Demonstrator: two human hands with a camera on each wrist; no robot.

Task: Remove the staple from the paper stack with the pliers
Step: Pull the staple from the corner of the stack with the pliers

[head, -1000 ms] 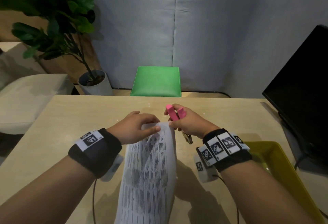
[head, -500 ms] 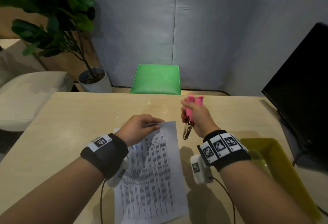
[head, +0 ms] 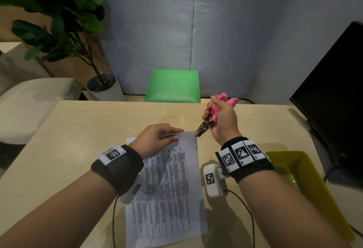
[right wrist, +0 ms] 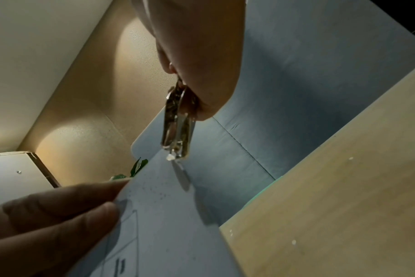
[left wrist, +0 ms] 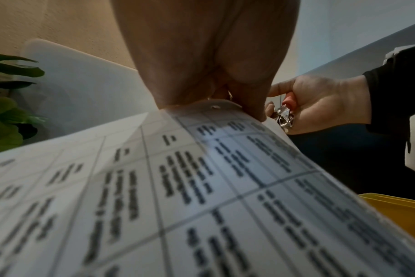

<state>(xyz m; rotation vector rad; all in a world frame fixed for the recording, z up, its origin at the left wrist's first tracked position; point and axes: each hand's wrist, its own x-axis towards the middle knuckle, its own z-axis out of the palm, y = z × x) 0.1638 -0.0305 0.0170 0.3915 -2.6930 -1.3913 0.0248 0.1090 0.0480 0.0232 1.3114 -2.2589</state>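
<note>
A printed paper stack (head: 167, 185) lies lengthwise on the wooden table (head: 78, 139). My left hand (head: 157, 139) pinches its far edge between thumb and fingers (right wrist: 59, 209), so that end curves up off the table. A small metallic spot (left wrist: 214, 107) shows near that edge by my fingers. My right hand (head: 223, 117) grips the pink-handled pliers (head: 216, 108). Their metal nose (right wrist: 177, 127) points down, its tip just above the far right corner of the paper (head: 195, 134). A pale speck sits at the tip; I cannot tell what it is.
A yellow tray (head: 306, 179) sits on the table to the right of my right forearm. A black monitor (head: 334, 90) stands at the right edge. Beyond the table are a green chair (head: 173, 85), a potted plant (head: 59, 21) and a pale seat (head: 29, 106).
The right hand lifted the pliers off the paper, then swung their nose back down to the far right corner. The paper's far end settled lower under the left hand.
</note>
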